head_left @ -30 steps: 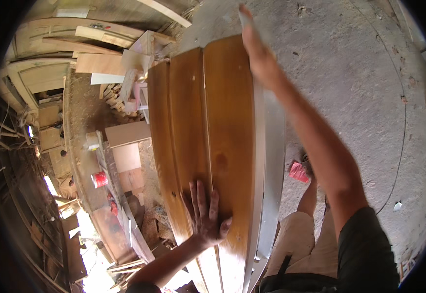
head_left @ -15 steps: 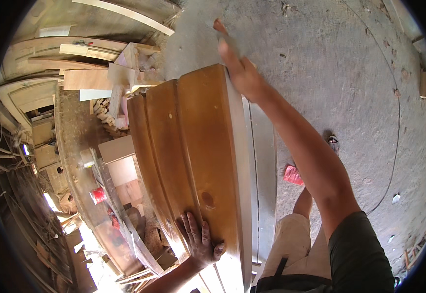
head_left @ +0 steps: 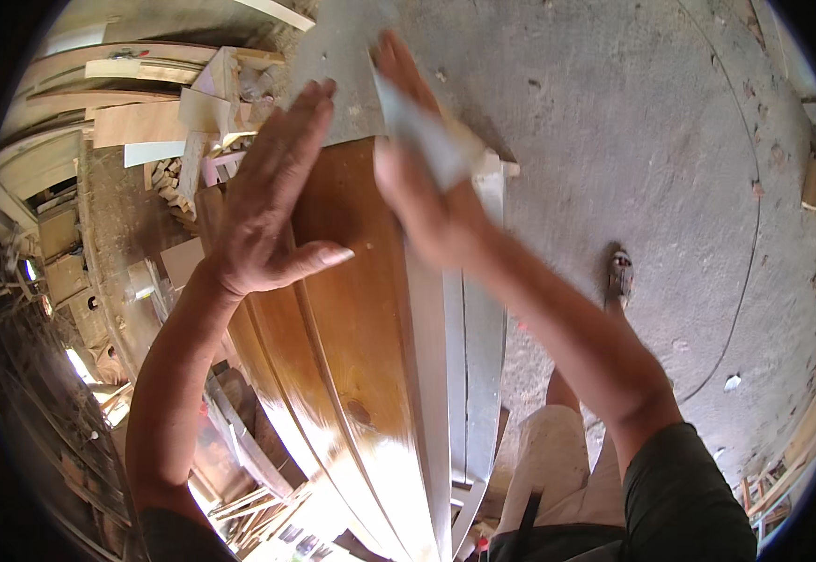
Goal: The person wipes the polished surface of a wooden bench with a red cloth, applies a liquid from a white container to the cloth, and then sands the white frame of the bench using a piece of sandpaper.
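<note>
A varnished brown wooden panel [head_left: 356, 337] with long grooves and a pale side edge lies in front of me, bright glare over its near part. Above its far left part is my left hand [head_left: 272, 201], fingers stretched out and thumb spread, holding nothing; contact with the wood cannot be told. My right hand [head_left: 417, 192], smeared by motion, is at the panel's far right corner. Between its thumb and fingers is a thin pale sheet [head_left: 417, 129], possibly sandpaper. A grey-white board [head_left: 478, 375] runs along the panel's right side, lower than the top.
Wooden boards [head_left: 136, 126] and offcuts are piled at the far left, with a heap of small blocks [head_left: 172, 183] beside them. Thin sticks [head_left: 258, 501] lie at the near left. A dark cable [head_left: 754, 253] curves over the concrete floor [head_left: 604, 122] at right.
My left hand has left the near part of the panel and moved far forward over it. My right hand has come slightly left and nearer, its pale sheet now showing. The view has shifted.
</note>
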The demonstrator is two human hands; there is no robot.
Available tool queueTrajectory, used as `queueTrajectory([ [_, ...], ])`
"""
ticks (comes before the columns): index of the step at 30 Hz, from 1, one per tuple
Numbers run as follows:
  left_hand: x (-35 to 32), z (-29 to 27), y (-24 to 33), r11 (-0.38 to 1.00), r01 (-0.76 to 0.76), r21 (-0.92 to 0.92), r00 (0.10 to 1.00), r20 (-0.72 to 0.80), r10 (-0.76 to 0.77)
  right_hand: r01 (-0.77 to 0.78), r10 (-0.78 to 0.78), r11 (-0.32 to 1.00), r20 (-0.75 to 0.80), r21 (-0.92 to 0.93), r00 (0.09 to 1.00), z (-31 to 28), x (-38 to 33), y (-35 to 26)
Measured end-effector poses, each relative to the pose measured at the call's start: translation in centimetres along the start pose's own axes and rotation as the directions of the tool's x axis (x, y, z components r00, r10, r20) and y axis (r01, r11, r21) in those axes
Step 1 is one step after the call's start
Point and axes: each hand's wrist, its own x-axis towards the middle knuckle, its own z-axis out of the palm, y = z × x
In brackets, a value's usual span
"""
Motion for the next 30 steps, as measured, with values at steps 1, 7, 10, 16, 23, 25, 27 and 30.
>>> queueTrajectory([
  [1,0.3,0.1,0.0,1.0,0.007,0.007,1.0,-0.016,-0.007,-0.001,0.002,1.0,-0.033,0.029,0.999,-0.2,1.6,0.9],
  [7,-0.9,0.5,-0.6,0.994,0.104,-0.018,0.994,0.013,-0.104,-0.045,0.051,0.998,0.164,-0.042,0.985,0.4,-3.6,0.3],
  [10,-0.1,-0.1,0.2,0.995,0.096,-0.017,0.995,0.032,-0.096,-0.386,0.5,0.757,-0.086,0.528,0.862,-1.8,-5.9,16.7],
  [16,-1.6,-0.3,-0.5,0.996,0.094,0.006,0.992,0.08,-0.094,-0.509,0.514,0.857,-0.17,0.077,0.841,-0.3,-6.6,12.5],
  [23,0.6,0.2,-1.3,0.998,0.028,-0.053,0.998,0.059,-0.025,-0.769,0.974,0.156,0.031,0.62,0.223,-6.3,-6.7,22.4],
  [25,0.1,0.3,-1.3,0.998,0.054,-0.031,0.996,0.071,-0.052,-0.754,0.874,0.479,-0.162,0.449,0.458,-3.7,-6.6,20.8],
  [27,-1.3,0.0,-0.6,0.995,0.098,-0.005,0.991,0.089,-0.097,-0.541,0.601,0.796,-0.241,0.273,0.762,0.4,-5.4,11.7],
  [30,-1.3,-0.3,-0.5,0.995,0.097,0.008,0.99,0.102,-0.098,-0.372,0.373,0.901,-0.037,-0.223,0.927,0.1,-3.2,2.6],
])
